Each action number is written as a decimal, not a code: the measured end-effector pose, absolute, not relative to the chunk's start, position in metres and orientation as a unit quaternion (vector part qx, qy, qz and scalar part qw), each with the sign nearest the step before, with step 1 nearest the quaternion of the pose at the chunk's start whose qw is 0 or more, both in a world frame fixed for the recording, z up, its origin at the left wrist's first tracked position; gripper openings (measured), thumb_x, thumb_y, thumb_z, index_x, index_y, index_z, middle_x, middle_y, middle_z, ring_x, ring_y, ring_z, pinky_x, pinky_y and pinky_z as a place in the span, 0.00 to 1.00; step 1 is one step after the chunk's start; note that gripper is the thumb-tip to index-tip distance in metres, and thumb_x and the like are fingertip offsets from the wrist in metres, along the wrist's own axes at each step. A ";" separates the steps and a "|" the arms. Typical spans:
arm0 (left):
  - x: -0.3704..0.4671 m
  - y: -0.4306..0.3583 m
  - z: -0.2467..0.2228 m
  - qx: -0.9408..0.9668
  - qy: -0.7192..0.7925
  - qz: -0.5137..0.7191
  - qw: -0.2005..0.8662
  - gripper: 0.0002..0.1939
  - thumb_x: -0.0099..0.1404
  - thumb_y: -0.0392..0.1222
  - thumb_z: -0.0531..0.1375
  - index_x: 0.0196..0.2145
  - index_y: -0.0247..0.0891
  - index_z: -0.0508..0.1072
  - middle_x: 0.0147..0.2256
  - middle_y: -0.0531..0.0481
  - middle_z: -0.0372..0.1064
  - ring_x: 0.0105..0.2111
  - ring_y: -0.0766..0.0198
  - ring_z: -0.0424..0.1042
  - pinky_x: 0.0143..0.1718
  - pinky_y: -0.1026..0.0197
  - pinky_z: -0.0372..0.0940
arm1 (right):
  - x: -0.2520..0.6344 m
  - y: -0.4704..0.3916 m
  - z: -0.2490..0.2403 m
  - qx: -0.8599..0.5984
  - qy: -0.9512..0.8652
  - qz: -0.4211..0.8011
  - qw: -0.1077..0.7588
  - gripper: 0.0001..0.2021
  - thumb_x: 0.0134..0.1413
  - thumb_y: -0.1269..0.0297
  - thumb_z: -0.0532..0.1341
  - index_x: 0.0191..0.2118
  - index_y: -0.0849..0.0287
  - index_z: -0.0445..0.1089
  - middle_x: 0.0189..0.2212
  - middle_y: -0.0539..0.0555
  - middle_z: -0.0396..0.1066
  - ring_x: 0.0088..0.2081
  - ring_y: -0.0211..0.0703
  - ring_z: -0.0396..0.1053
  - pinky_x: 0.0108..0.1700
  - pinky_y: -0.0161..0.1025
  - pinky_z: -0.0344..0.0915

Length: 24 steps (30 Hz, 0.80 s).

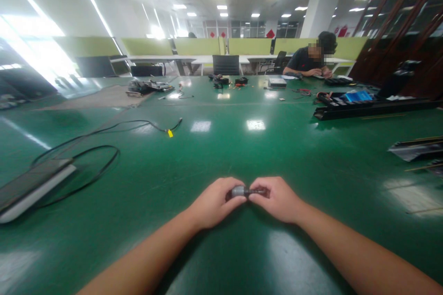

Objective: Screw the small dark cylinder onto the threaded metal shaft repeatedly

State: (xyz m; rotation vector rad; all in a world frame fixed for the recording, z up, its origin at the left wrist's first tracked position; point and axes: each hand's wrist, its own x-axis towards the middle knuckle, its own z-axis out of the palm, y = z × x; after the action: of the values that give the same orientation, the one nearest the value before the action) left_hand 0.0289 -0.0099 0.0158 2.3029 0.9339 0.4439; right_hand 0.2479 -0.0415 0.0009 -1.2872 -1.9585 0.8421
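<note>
Head view: left hand (219, 203) at lower center of frame, fingers and thumb around the gray cylindrical part (238, 191); right hand (278, 198) just right of it, pinching the dark thin piece (258, 191) that lines up with the cylinder. Both over the green table (221, 147). Left edge: flat device (34, 184), black cable (114, 152) looping up to a yellow tag (170, 133). Right side: black tray (367, 108) with blue item (358, 96) in it. Upper right: person (311, 60) seated at far edge, both hands on something too small to tell.
</note>
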 end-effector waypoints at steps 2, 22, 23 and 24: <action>0.029 -0.010 0.017 0.870 0.351 0.166 0.305 0.13 0.70 0.50 0.57 0.46 0.41 0.72 0.41 0.50 0.72 0.40 0.60 0.68 0.44 0.59 0.59 | 0.247 -0.042 0.001 -0.491 -0.742 0.326 0.321 0.03 0.53 0.67 0.65 0.34 0.58 0.77 0.26 0.49 0.74 0.27 0.37 0.68 0.29 0.32 0.58; 0.030 -0.009 0.020 0.864 0.351 0.178 0.314 0.14 0.70 0.49 0.56 0.47 0.40 0.72 0.41 0.48 0.72 0.39 0.60 0.69 0.42 0.60 0.61 | 0.249 -0.042 0.001 -0.504 -0.732 0.317 0.331 0.05 0.54 0.64 0.65 0.34 0.58 0.77 0.26 0.50 0.75 0.27 0.39 0.68 0.30 0.34 0.59; 0.030 -0.009 0.019 0.863 0.352 0.180 0.314 0.14 0.70 0.49 0.56 0.47 0.40 0.72 0.41 0.48 0.72 0.39 0.60 0.69 0.42 0.60 0.61 | 0.249 -0.042 0.001 -0.505 -0.732 0.316 0.331 0.05 0.54 0.64 0.65 0.34 0.58 0.77 0.26 0.50 0.75 0.27 0.39 0.68 0.30 0.34 0.59; 0.030 -0.009 0.019 0.863 0.352 0.182 0.314 0.13 0.70 0.49 0.56 0.46 0.40 0.72 0.41 0.48 0.72 0.39 0.60 0.69 0.42 0.60 0.61 | 0.249 -0.042 0.001 -0.506 -0.731 0.316 0.332 0.05 0.54 0.64 0.65 0.34 0.58 0.77 0.26 0.50 0.75 0.27 0.39 0.68 0.30 0.34 0.59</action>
State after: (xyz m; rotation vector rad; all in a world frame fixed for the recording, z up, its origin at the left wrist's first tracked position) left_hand 0.0296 -0.0094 0.0190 2.2740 0.9284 0.4795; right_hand 0.2491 -0.0422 0.0005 -1.3218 -1.9105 0.8261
